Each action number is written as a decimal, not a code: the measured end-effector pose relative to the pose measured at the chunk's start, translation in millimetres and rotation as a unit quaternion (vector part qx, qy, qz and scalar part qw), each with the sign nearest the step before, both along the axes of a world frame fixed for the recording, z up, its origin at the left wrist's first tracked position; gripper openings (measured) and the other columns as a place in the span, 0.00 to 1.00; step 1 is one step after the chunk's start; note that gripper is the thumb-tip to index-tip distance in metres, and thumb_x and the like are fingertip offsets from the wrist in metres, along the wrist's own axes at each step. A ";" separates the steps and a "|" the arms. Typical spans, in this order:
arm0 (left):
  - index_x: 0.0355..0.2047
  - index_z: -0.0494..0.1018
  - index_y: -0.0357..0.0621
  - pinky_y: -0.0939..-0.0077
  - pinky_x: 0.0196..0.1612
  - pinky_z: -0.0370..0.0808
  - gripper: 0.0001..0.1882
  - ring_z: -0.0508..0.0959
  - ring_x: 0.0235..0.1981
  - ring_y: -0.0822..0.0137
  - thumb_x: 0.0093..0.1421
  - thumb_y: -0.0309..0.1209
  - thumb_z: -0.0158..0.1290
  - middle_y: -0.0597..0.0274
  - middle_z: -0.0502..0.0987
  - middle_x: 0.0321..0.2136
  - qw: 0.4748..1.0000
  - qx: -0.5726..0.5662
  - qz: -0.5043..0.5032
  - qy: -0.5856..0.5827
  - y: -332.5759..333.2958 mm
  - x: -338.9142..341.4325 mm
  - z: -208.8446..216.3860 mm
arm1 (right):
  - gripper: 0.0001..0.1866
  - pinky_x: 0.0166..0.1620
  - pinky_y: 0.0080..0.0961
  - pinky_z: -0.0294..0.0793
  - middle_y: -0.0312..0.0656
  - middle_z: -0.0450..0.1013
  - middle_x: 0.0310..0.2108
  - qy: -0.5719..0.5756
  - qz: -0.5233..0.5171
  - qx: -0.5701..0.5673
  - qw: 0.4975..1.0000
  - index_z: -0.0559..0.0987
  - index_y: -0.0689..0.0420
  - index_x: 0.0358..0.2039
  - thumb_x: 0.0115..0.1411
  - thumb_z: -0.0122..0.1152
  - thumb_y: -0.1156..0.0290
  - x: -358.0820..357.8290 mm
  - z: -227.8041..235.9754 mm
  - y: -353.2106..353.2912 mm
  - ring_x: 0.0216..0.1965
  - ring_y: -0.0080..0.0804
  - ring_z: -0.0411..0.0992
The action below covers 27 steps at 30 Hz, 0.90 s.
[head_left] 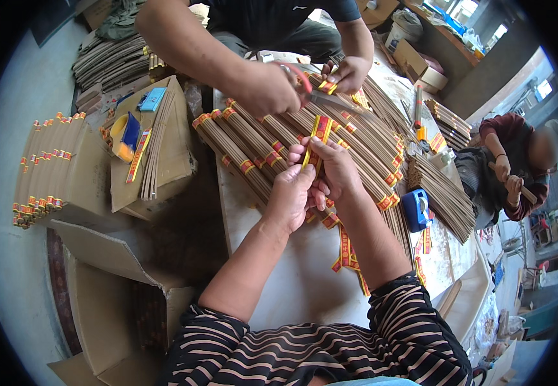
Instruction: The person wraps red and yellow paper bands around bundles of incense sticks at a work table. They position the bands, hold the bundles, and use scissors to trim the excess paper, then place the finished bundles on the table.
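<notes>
Both my hands are raised over the near side of the table, close together. A red and yellow paper label strip (321,127) stands up between my fingers. My left hand (290,195) pinches its lower end with thumb and fingers, and my right hand (338,168) grips it a little higher, fingers curled. Below and beyond lie rows of brown stick bundles (234,138), apparently incense, banded in red and yellow. Across the table another person's hand (272,90) works red-handled scissors (305,83), while that person's other hand (351,74) holds a similar label.
Right of my forearm sit a blue tape dispenser (414,211) and loose sticks (443,196). More label strips (350,254) hang near the table edge. An open cardboard box (102,289) stands at lower left; stacked bundles (44,167) are beyond. Another person (507,167) sits at right.
</notes>
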<state>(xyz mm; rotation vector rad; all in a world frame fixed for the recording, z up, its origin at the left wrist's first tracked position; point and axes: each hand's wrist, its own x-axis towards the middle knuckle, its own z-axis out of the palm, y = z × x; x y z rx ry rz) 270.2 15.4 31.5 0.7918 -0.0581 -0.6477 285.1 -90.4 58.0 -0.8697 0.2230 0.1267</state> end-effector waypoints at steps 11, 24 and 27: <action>0.30 0.65 0.39 0.83 0.15 0.66 0.13 0.67 0.12 0.75 0.61 0.37 0.40 0.61 0.69 0.18 0.998 -0.030 0.006 -0.062 14.6 -22.6 30.9 | 0.13 0.38 0.29 0.73 0.46 0.70 0.32 -0.052 0.035 0.000 0.998 0.67 0.62 0.37 0.60 0.43 0.65 -24.7 36.2 2.5 0.33 0.34 0.71; 0.31 0.66 0.36 0.85 0.19 0.66 0.12 0.66 0.16 0.79 0.61 0.34 0.41 0.66 0.68 0.17 0.904 0.172 -0.004 -0.391 49.6 -93.7 51.7 | 0.10 0.44 0.38 0.71 0.43 0.73 0.25 -0.018 0.026 0.012 0.999 0.72 0.61 0.33 0.57 0.50 0.67 -104.9 75.0 -8.0 0.32 0.34 0.73; 0.33 0.67 0.37 0.87 0.21 0.66 0.13 0.67 0.17 0.80 0.62 0.35 0.40 0.67 0.68 0.18 0.859 0.228 0.009 -0.458 55.5 -113.8 55.6 | 0.13 0.43 0.29 0.72 0.44 0.73 0.35 -0.065 0.086 -0.008 0.994 0.70 0.63 0.40 0.56 0.50 0.70 -141.1 87.6 -8.9 0.36 0.31 0.73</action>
